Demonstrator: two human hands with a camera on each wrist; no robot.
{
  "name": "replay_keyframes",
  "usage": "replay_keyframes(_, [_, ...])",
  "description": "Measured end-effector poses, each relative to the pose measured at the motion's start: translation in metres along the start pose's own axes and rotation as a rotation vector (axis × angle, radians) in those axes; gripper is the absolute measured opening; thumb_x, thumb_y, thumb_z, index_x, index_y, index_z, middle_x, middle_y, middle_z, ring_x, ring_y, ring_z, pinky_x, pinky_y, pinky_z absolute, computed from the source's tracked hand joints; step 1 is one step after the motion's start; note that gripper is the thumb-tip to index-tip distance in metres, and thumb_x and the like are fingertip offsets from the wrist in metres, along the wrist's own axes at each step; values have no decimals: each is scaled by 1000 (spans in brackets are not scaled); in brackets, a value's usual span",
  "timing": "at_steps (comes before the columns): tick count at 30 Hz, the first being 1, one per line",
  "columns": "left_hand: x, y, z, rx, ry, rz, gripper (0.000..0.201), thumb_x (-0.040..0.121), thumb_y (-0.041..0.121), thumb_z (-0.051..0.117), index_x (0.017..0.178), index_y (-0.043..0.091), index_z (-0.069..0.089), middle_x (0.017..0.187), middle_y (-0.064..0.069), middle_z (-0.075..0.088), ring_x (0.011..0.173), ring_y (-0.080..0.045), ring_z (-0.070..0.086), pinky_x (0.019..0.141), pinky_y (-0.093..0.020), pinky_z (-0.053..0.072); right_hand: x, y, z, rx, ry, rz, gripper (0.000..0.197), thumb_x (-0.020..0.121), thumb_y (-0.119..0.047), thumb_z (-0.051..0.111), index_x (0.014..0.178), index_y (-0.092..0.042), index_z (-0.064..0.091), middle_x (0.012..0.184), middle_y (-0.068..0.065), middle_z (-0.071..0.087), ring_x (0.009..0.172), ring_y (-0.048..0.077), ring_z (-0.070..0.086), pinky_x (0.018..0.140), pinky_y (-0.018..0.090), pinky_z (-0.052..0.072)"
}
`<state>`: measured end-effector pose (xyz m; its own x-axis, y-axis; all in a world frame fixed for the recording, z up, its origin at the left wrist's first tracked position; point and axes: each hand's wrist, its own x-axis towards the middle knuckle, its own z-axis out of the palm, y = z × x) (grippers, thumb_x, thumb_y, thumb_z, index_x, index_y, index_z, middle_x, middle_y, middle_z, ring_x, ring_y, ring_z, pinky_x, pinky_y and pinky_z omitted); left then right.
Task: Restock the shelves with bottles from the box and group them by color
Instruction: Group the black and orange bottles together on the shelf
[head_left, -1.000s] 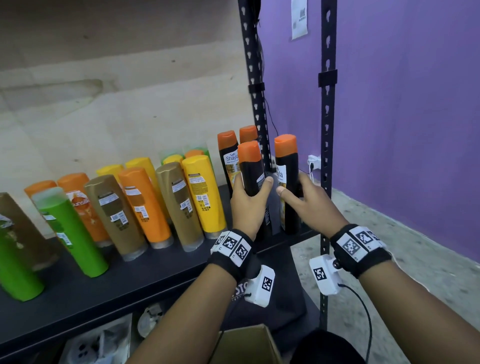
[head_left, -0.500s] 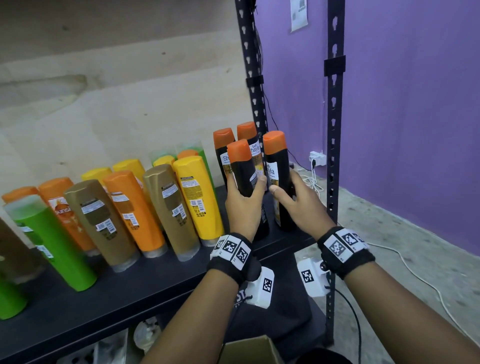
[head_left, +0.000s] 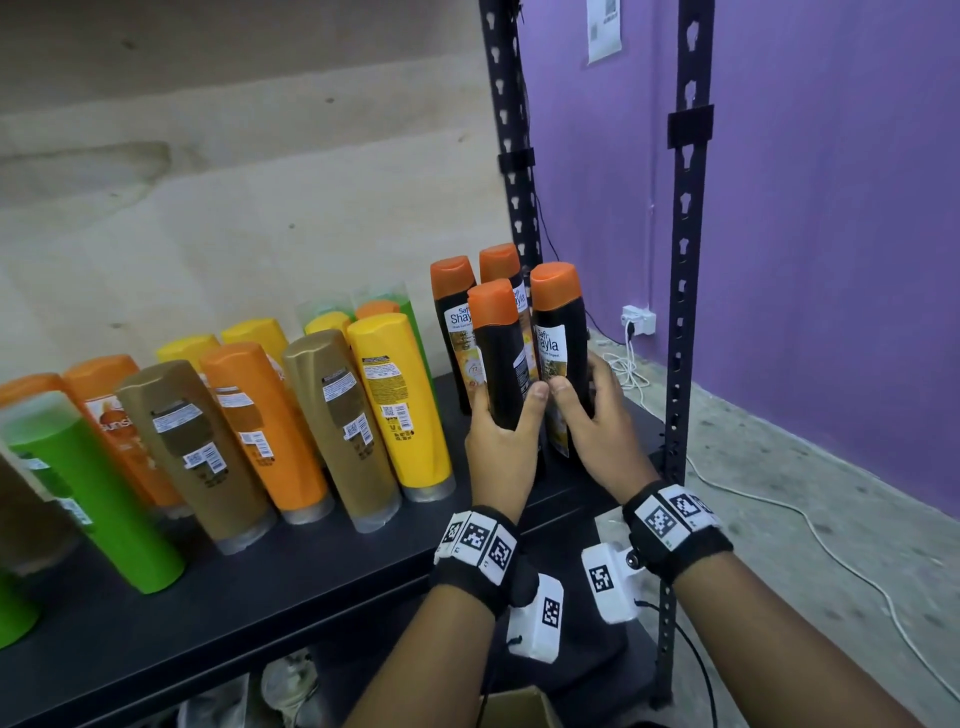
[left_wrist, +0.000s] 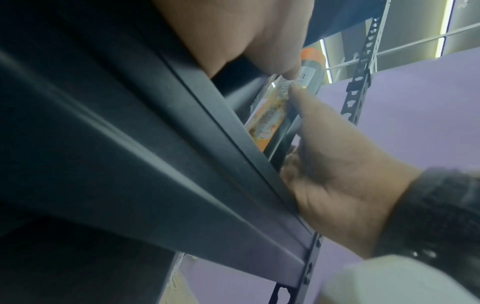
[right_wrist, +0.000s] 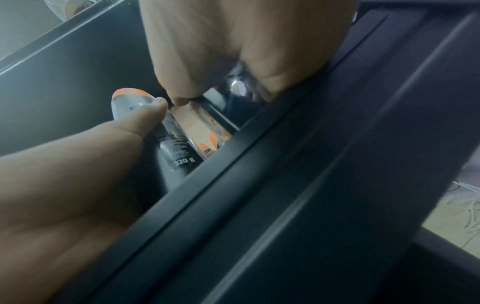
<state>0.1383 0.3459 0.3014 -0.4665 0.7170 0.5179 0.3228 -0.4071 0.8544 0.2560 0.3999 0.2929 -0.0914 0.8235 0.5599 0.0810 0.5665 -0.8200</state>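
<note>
Two black bottles with orange caps stand side by side at the right end of the black shelf (head_left: 260, 587). My left hand (head_left: 498, 447) grips the left bottle (head_left: 496, 358) low on its body. My right hand (head_left: 597, 421) grips the right bottle (head_left: 558, 332), and the two thumbs almost touch. Both bases are hidden behind the hands. Two more black bottles (head_left: 452, 317) stand just behind. The left wrist view shows the right-hand bottle (left_wrist: 310, 70) over the shelf edge. In the right wrist view the left-hand bottle (right_wrist: 176, 148) is seen with my left thumb on it.
Left of the black bottles stand yellow (head_left: 400, 400), gold (head_left: 337, 415), orange (head_left: 265, 431) and green (head_left: 98, 499) bottles, all leaning back. The shelf upright (head_left: 685, 260) rises close to the right. A cardboard box (head_left: 519, 706) sits below, and a white cable (head_left: 810, 525) crosses the floor.
Both hands have brought their bottles closer together and nearer the back pair. The thumbs, apart a second ago, now almost meet.
</note>
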Motion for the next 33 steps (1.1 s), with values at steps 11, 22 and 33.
replay_keyframes(11, [-2, 5, -2, 15, -11, 3, 25, 84, 68, 66, 107, 64, 56, 108, 35, 68, 103, 13, 64, 83, -11, 49, -4, 1, -4, 67, 28, 43, 41, 84, -57, 59, 121, -54, 42, 114, -29, 62, 111, 0, 61, 95, 34, 52])
replay_keyframes(22, [-5, 9, -2, 28, -13, -14, 21, 87, 64, 67, 102, 69, 54, 106, 38, 67, 101, 15, 63, 77, -1, 45, -3, -2, -9, 201, -16, 125, 33, 88, -49, 50, 119, -53, 43, 114, -21, 69, 105, 13, 70, 96, 55, 54])
replay_keyframes(33, [-7, 11, -4, 58, -12, -36, 20, 88, 64, 65, 103, 62, 54, 103, 39, 66, 99, 15, 63, 76, -5, 46, -1, -1, -10, 210, -32, 142, 28, 93, -53, 42, 120, -56, 47, 116, -21, 68, 107, 7, 68, 89, 40, 56])
